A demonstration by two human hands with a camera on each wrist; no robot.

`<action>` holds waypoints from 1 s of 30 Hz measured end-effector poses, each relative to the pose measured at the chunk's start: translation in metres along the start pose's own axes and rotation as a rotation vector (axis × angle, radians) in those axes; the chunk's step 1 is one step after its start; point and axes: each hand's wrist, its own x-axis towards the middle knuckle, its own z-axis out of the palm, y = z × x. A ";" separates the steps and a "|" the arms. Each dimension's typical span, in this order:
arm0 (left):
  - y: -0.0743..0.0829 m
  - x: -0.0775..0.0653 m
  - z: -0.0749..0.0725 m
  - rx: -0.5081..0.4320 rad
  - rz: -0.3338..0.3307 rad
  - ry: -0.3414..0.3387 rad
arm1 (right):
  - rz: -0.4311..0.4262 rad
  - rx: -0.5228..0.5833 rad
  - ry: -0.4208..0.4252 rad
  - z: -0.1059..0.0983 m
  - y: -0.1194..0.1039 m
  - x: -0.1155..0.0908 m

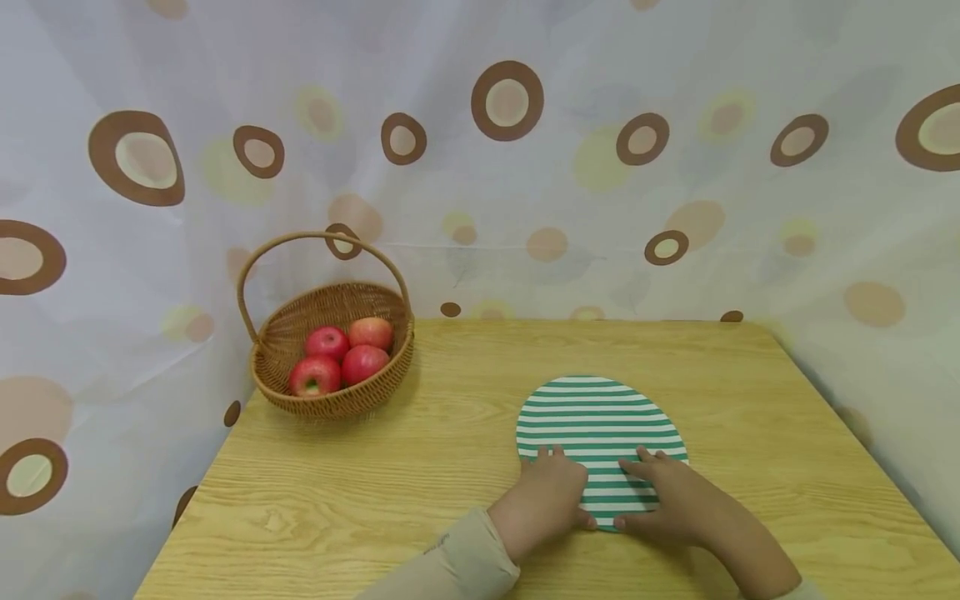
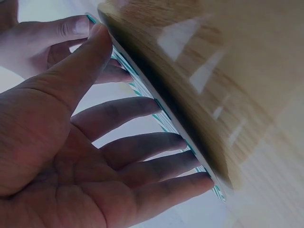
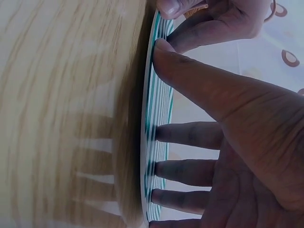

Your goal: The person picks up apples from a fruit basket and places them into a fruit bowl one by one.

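Note:
A round placemat (image 1: 592, 410) with green and white stripes lies flat on the wooden table, right of the middle in the head view. My left hand (image 1: 545, 502) rests on its near left part, fingertips touching the striped top and thumb at the near edge. On the near right part lies my right hand (image 1: 684, 504), fingers spread, with the thumb close to the left thumb. Both wrist views show the fingers of the left hand (image 2: 85, 152) and right hand (image 3: 237, 128) fairly straight, tips against the mat's thin edge and surface.
A wicker basket (image 1: 352, 403) with a tall arched handle stands at the table's back left. Several red apples (image 1: 315, 376) lie in it. Behind and beside the wooden table (image 1: 360, 500) hangs a pale curtain (image 1: 450, 192) with brown circles.

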 end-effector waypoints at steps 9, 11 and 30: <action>0.004 0.000 -0.001 0.015 -0.014 -0.008 | -0.008 0.002 0.012 0.001 0.000 -0.003; 0.004 -0.001 -0.001 0.025 -0.014 -0.011 | -0.013 0.000 0.016 0.001 0.000 -0.003; 0.004 -0.007 -0.004 0.041 0.040 0.012 | 0.033 -0.018 0.013 0.006 -0.002 -0.012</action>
